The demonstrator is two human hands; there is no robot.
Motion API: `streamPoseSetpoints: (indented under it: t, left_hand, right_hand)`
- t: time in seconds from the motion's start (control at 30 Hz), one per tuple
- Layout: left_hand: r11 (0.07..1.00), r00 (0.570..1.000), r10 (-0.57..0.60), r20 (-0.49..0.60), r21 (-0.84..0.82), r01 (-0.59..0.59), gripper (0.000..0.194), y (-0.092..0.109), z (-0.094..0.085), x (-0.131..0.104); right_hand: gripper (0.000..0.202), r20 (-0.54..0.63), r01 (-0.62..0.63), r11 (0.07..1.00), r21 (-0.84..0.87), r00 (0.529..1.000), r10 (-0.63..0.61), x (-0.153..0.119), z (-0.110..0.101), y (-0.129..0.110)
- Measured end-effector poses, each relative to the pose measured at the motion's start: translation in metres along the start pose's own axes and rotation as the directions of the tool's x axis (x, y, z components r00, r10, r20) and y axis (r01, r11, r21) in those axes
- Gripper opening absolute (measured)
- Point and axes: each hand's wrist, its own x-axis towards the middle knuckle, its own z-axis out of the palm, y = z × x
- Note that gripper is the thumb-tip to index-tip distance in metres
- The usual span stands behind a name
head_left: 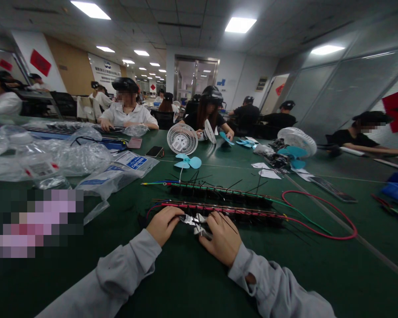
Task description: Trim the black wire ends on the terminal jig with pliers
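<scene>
Two long black racks lie side by side on the green table. The near rack carries red wires and the far rack green ones, with black cable ties sticking out at many angles. At the near rack's front edge, my left hand pinches one end of a small crumpled white and silver piece, whose kind I cannot make out. My right hand has its fingers closed on the other side of this piece. Both hands partly cover the rack behind them.
A loop of red cable runs off to the right. Plastic bags and a bottle lie left, near a phone. Beyond the racks are blue fan blades and a white fan grille. Several people work opposite.
</scene>
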Motion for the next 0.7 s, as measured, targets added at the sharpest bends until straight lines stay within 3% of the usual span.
streamPoseSetpoints:
  t: [0.7]
  left_hand:
    - [1.0,1.0,-0.002,-0.009,-0.006,0.002,0.023,-0.0002,0.0006,0.0002]
  right_hand:
    - [0.022,0.01,0.001,1.0,0.006,1.0,-0.001,0.0009,-0.0005,-0.0001]
